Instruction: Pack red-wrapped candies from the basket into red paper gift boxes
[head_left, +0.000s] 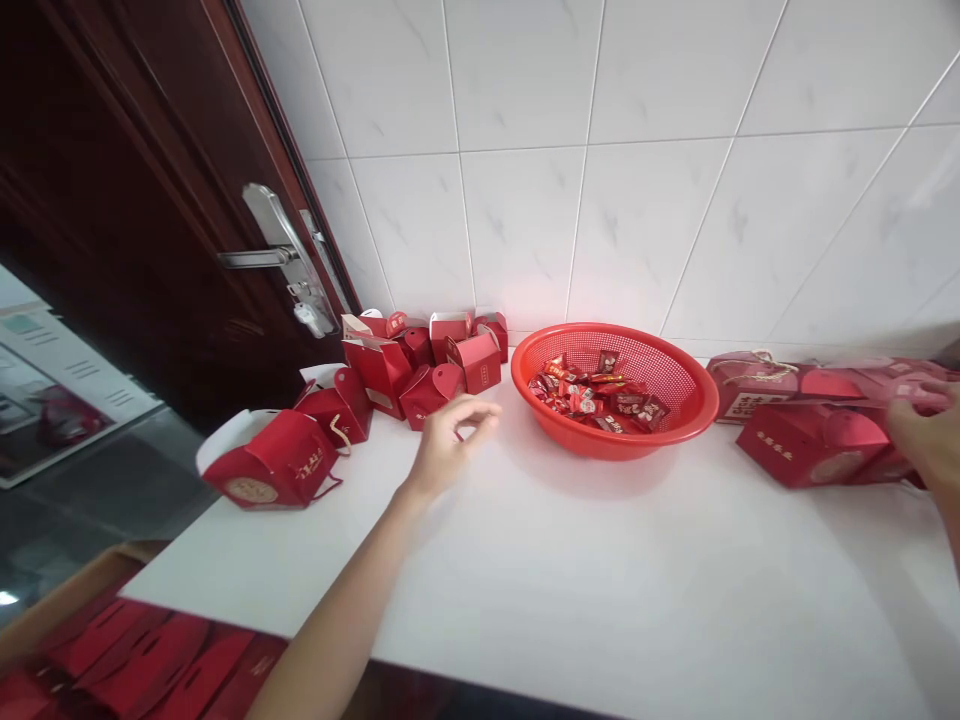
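My left hand point(450, 440) is above the white table point(570, 580), between the red boxes on the left and the red basket point(600, 445). Its thumb and fingertips come together in a loose pinch, and nothing shows in them. At the right edge my right hand point(930, 425), partly cut off, has its fingers round a red gift box point(877, 380) at the top of a group of boxes. Wrapped candies point(592, 395) lie in the basket. A closed red box point(810, 440) stands just left of my right hand.
Several red boxes, some with open tops, stand at the back left, one point(270, 465) near the table's left edge. More red pieces point(142, 660) fill a carton below the table. Behind are a tiled wall point(525, 220) and a dark door point(150, 180) with a metal handle.
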